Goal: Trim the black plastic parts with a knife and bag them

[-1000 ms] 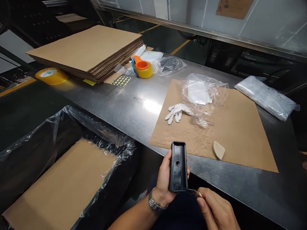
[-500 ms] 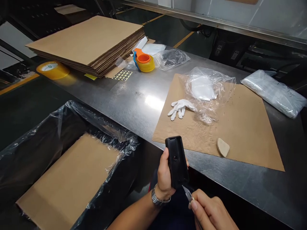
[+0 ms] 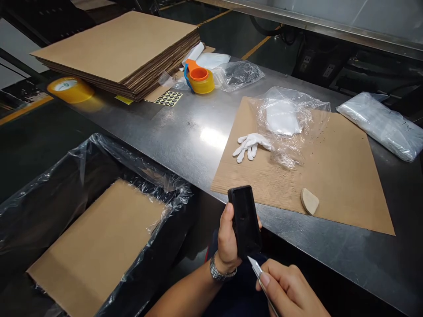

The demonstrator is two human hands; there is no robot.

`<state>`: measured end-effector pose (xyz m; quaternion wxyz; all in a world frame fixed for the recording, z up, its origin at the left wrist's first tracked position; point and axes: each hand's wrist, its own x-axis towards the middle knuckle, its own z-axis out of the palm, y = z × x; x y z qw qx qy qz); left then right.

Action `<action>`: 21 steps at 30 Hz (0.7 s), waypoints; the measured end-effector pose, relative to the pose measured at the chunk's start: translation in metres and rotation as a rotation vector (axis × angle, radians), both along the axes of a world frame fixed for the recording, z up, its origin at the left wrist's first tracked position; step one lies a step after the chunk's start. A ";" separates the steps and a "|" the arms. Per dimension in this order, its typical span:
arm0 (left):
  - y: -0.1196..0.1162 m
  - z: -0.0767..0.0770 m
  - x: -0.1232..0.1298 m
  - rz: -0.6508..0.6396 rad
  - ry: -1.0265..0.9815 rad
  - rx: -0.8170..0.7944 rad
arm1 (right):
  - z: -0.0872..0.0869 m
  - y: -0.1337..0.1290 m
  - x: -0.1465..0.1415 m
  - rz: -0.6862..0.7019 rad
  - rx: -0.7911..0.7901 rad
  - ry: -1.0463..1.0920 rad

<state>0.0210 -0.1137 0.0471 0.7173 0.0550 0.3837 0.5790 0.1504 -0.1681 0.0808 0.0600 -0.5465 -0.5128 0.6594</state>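
Observation:
A black rectangular part with a raised rim and a hollow face (image 3: pixel 245 220) is held upright by my left hand (image 3: pixel 227 240), the thumb along its left edge and fingertips showing at its right. My right hand (image 3: pixel 286 284) grips a slim metal knife (image 3: pixel 259 274) in a pinch. The knife's pointed blade is at the bottom edge of the black part; whether it touches cannot be made out. Beyond the part, a brown cardboard sheet (image 3: pixel 343 176) lies on the metal table (image 3: pixel 165 136), with a beige wedge-shaped block (image 3: pixel 309 201) near its front edge.
A white glove (image 3: pixel 251 146) and a clear plastic bag (image 3: pixel 286 119) lie on the cardboard. Stacked cardboard (image 3: pixel 122 44), yellow tape rolls (image 3: pixel 205 83) and a sticker sheet (image 3: pixel 169 98) are at the back left. A plastic-lined bin (image 3: pixel 82 176) stands at left; a wrapped bundle (image 3: pixel 380 125) lies at right.
The knife and my right hand have shifted slightly left along the part's lower edge. The black part has turned a little in my left hand. The whole view has shifted slightly.

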 end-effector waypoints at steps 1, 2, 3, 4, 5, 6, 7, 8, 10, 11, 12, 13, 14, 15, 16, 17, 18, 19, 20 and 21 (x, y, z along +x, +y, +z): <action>0.000 0.000 0.000 -0.001 -0.007 -0.006 | 0.000 0.001 0.000 0.007 0.000 0.002; 0.000 0.000 0.000 -0.001 -0.008 -0.010 | 0.001 0.001 -0.001 0.014 -0.002 0.005; -0.001 0.000 0.000 0.003 -0.001 -0.008 | 0.001 0.002 -0.001 0.020 -0.004 0.009; -0.001 0.001 0.000 0.011 0.012 -0.002 | 0.001 0.003 -0.001 0.025 -0.006 0.014; -0.001 0.001 0.000 0.020 0.028 0.006 | 0.001 0.004 -0.002 0.030 -0.007 0.021; -0.001 0.001 0.000 0.029 0.047 0.014 | 0.001 0.005 -0.002 0.033 -0.008 0.028; -0.001 0.001 0.000 0.037 0.064 0.020 | 0.001 0.005 -0.002 0.034 -0.009 0.033; -0.001 0.001 0.000 0.044 0.079 0.026 | 0.001 0.006 -0.002 0.035 -0.012 0.038; -0.002 0.000 0.000 0.047 0.097 0.034 | 0.000 0.007 -0.002 0.035 -0.027 0.052; -0.002 -0.001 0.000 0.049 0.105 0.042 | -0.001 0.007 -0.002 0.034 -0.038 0.062; -0.003 -0.002 0.000 0.051 0.115 0.052 | -0.001 0.007 -0.002 0.033 -0.048 0.071; -0.003 -0.002 0.000 0.052 0.125 0.063 | -0.001 0.007 -0.003 0.031 -0.055 0.077; -0.004 -0.003 0.000 0.054 0.136 0.075 | -0.001 0.008 -0.003 0.029 -0.057 0.077; -0.004 -0.004 0.000 0.057 0.145 0.086 | -0.001 0.008 -0.003 0.028 -0.058 0.073; -0.004 -0.005 0.000 0.061 0.153 0.094 | 0.000 0.009 -0.004 0.027 -0.057 0.062; -0.005 -0.006 0.000 0.065 0.158 0.100 | 0.000 0.009 -0.004 0.032 -0.050 0.048; -0.005 -0.006 -0.001 0.066 0.163 0.104 | 0.001 0.010 -0.004 0.040 -0.044 0.034; -0.006 -0.007 -0.001 0.066 0.167 0.105 | 0.002 0.010 -0.005 0.050 -0.039 0.021; -0.006 -0.008 -0.001 0.063 0.172 0.104 | 0.003 0.011 -0.005 0.060 -0.032 0.009; -0.006 -0.008 -0.001 0.060 0.180 0.104 | 0.003 0.011 -0.004 0.071 -0.023 -0.004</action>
